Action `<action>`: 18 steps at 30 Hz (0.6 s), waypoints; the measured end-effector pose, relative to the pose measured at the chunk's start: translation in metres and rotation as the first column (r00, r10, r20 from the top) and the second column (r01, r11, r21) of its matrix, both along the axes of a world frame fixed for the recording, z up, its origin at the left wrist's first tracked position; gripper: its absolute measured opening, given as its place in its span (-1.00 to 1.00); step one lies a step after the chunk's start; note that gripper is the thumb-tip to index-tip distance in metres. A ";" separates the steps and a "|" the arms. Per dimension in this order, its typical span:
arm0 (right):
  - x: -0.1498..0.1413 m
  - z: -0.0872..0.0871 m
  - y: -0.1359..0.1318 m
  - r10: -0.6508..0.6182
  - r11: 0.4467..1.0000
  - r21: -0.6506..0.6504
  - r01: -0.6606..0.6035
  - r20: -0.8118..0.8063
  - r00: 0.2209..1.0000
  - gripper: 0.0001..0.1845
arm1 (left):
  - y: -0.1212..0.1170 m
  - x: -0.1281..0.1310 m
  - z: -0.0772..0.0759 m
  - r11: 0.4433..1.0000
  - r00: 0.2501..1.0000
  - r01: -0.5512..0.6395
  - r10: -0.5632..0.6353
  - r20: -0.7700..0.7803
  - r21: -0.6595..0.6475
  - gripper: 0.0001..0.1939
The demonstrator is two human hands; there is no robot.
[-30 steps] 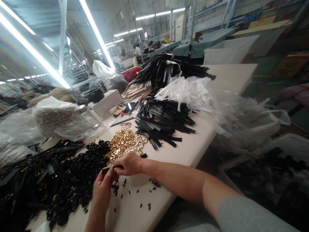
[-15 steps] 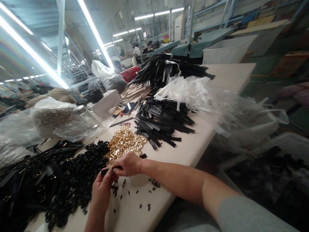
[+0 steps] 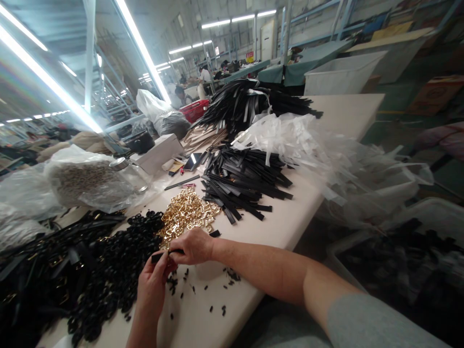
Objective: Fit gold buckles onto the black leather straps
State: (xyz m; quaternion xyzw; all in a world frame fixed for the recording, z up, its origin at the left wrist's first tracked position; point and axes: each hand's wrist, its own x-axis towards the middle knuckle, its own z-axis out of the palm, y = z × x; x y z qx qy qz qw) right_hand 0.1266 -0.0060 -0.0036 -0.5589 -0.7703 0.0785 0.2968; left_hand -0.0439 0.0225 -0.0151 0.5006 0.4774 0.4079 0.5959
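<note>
Both hands meet over the near part of the table, fingers closed on one black strap. My left hand pinches it near its left end, and my right hand grips it further along from above. A short black end sticks out past the right wrist. Whether a buckle sits on the strap between the fingers is hidden. Just beyond the hands lies a heap of gold buckles. Left of them spreads a pile of small black loops. Loose black straps lie fanned out behind.
Straps with buckles fill the table's left side. Farther back are a clear plastic bag, a glass jar, a phone and a red basket. White plastic strips hang over the right edge. Small black scraps dot the table.
My hands and the strap stay almost exactly where they were. A distant person in the background has shifted slightly.
</note>
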 end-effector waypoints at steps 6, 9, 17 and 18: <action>0.000 -0.001 0.000 0.006 1.000 0.007 -0.006 -0.006 1.000 -0.75 | 0.001 -0.001 -0.001 1.000 1.000 -0.006 0.007 0.018 -0.013 -0.53; 0.000 -0.002 0.001 0.009 1.000 0.002 -0.009 -0.006 1.000 -0.75 | 0.000 -0.001 -0.001 1.000 1.000 -0.009 0.009 0.022 -0.021 -0.53; 0.000 -0.002 0.000 0.007 1.000 0.019 -0.007 0.002 1.000 -0.75 | 0.001 -0.003 -0.003 1.000 1.000 0.012 -0.012 0.022 0.001 -0.58; 0.000 -0.002 0.000 0.006 1.000 0.018 -0.006 0.003 1.000 -0.75 | 0.001 -0.003 -0.003 1.000 1.000 0.015 -0.015 0.024 0.000 -0.58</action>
